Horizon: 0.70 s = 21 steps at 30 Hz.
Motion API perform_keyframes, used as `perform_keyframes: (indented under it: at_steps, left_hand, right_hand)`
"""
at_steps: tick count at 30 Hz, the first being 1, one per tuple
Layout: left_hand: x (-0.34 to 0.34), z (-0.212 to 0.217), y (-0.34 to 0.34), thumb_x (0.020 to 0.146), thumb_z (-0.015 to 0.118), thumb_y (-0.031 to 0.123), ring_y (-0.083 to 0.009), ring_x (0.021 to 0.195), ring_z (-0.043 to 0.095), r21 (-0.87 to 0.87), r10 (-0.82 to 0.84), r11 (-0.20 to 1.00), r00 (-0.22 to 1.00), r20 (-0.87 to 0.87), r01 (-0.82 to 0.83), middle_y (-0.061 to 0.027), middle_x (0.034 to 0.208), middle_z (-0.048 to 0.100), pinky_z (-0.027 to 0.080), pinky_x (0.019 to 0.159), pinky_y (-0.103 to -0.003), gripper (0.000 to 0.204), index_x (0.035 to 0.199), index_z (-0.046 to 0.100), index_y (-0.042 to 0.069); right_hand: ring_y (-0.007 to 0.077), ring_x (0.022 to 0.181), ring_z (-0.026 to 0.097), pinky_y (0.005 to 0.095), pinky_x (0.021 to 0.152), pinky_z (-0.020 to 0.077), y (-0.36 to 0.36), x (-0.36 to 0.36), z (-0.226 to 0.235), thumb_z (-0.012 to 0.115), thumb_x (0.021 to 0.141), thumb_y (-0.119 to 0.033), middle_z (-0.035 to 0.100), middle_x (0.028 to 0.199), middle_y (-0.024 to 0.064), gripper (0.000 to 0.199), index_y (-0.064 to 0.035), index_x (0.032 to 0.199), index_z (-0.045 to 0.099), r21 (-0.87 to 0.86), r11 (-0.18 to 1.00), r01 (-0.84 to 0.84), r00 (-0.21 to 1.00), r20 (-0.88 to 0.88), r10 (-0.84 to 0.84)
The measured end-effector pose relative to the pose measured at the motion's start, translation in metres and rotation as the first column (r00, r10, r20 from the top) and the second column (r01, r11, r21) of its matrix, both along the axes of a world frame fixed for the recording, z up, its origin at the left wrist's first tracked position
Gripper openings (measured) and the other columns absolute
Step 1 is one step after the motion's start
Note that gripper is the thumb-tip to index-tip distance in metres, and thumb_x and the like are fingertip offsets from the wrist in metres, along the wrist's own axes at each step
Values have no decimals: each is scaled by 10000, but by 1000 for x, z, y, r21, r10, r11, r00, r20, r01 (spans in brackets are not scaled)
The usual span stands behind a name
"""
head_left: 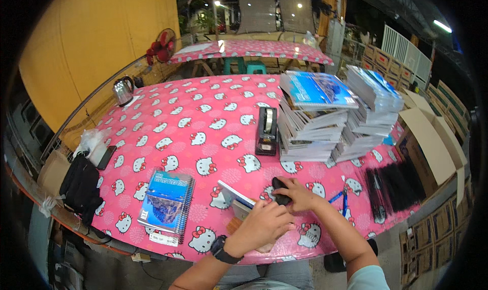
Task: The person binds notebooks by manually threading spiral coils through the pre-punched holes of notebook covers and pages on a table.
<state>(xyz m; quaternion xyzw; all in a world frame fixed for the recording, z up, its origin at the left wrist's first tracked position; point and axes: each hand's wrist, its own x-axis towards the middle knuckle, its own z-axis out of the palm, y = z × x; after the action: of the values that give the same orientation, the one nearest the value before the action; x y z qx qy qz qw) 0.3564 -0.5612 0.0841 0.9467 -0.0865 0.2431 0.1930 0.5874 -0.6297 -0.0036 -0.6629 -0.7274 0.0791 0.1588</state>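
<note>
My left hand (264, 223) presses down on a thin booklet (235, 194) with a blue and white cover that stands tilted on a brown wooden block (235, 225) near the table's front edge. On its wrist is a black watch (219, 248). My right hand (300, 194) is closed over a small black object (279, 187) right beside the booklet. Both forearms come in from the lower edge.
The table has a pink cartoon-cat cloth (203, 122). A spiral-bound blue book (168, 204) lies front left. Two tall stacks of booklets (315, 117) stand at the right, a black tape dispenser (267, 130) beside them. Black binding strips (394, 186), cardboard boxes (432, 142), kettle (123, 91), black bag (80, 188).
</note>
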Motion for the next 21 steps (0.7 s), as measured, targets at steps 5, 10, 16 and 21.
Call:
perform_keyframes:
  at_steps: [5, 10, 16, 21]
  left_hand:
    - [1, 5, -3, 835, 594, 310, -164, 916, 534, -51, 90, 995, 994, 67, -87, 23, 914, 577, 286, 951, -460, 199, 963, 621, 160]
    - [5, -4, -1, 835, 597, 311, -167, 931, 542, 19, 167, 986, 986, -20, -166, 36, 985, 589, 204, 1001, -568, 206, 976, 620, 163]
    - [7, -3, 2, 827, 614, 331, -176, 993, 540, 21, 147, 989, 988, -49, -146, 32, 1044, 580, 162, 1005, -618, 247, 1024, 607, 182]
    - [4, 6, 2, 823, 617, 326, -195, 1006, 542, -98, 162, 982, 987, -8, -162, 5, 965, 597, 120, 1020, -640, 187, 895, 646, 156]
  right_hand:
    - [441, 1128, 417, 485, 983, 366, 16, -8, 2, 751, 585, -385, 309, 1393, 221, 730, -284, 1272, 526, -72, 990, 122, 992, 13, -122]
    - [425, 1094, 448, 474, 985, 355, 17, -17, -14, 711, 635, -405, 412, 1300, 249, 614, -198, 1199, 586, 75, 976, 204, 978, -61, -200]
    - [389, 1112, 477, 428, 975, 372, 0, -37, -12, 696, 682, -345, 485, 1209, 248, 540, -90, 1146, 587, 131, 907, 400, 849, -426, -312]
    - [186, 1013, 551, 325, 863, 449, -56, -47, -3, 613, 800, -431, 566, 1112, 108, 593, -19, 1213, 507, -203, 958, 202, -6, -979, -206]
